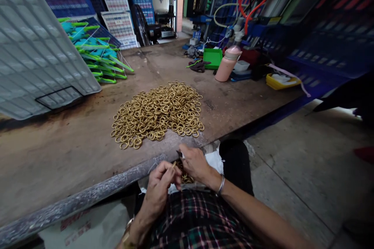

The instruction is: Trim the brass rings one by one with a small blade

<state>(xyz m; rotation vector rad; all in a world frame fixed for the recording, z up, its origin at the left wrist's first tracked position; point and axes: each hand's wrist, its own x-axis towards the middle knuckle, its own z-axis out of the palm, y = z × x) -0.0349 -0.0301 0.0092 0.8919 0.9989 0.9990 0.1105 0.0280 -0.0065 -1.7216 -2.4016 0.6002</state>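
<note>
Close to the table's front edge, my left hand (162, 181) pinches a brass-coloured ring (174, 164), seen nearly edge-on, between thumb and fingers. My right hand (196, 161) is closed right beside it, and a small dark pointed tool (179, 153) sticks out past its fingers; most of that tool is hidden in the grip. Below both hands, more rings (187, 179) lie in a container on my lap, partly covered by the hands. A wide pile of brass-coloured rings (163, 111) is heaped on the table just beyond.
On the worn table (73, 155), a large pale plastic crate (43, 46) stands at left, beside green and turquoise plastic pieces (99, 52). Toward the back right are a green tray (212, 58), a pink bottle (227, 65) and a yellow container (282, 81). Stacked crates (117, 25) stand behind.
</note>
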